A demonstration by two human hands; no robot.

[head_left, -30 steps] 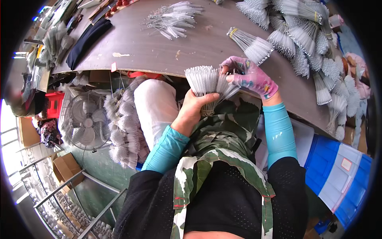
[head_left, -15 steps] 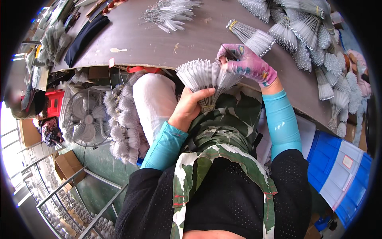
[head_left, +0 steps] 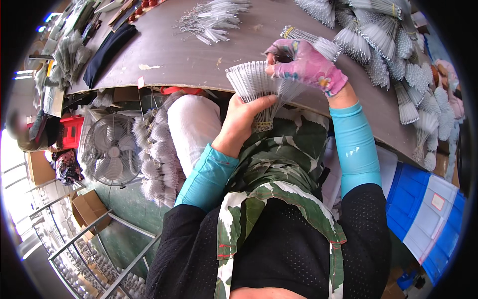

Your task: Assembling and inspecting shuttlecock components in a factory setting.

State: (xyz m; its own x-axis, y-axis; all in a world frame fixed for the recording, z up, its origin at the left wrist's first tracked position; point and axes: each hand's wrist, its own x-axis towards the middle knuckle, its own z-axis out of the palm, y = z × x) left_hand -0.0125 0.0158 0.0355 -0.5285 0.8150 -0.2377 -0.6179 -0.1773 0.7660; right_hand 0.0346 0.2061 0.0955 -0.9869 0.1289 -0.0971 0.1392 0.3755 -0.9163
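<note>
A fanned bundle of small white-bristled wire brushes (head_left: 246,82) stands upright above my lap, a yellowish band around its narrow lower end. My bare left hand (head_left: 238,119) is closed around it, thumb across the front. My right hand (head_left: 313,70), in a pink flowered glove with bare fingertips, is at the bundle's upper right. Its fingers are curled together in a pinch; what lies between them is too small to make out. Just beyond the glove, a banded brush bundle (head_left: 324,48) lies on the table, partly hidden by it.
Loose brushes (head_left: 211,20) lie on the brown table (head_left: 184,55), with many bundles (head_left: 373,40) piled at right. A dark cloth (head_left: 107,55) is at left. Below stand a fan (head_left: 110,149), hanging brush bunches (head_left: 158,149), a metal rack (head_left: 132,226) and blue-and-white bins (head_left: 423,209).
Both hands and the brush bundle have moved slightly up, away from my body. The right hand has lifted a little at the bundle's top, its fingers still curled.
</note>
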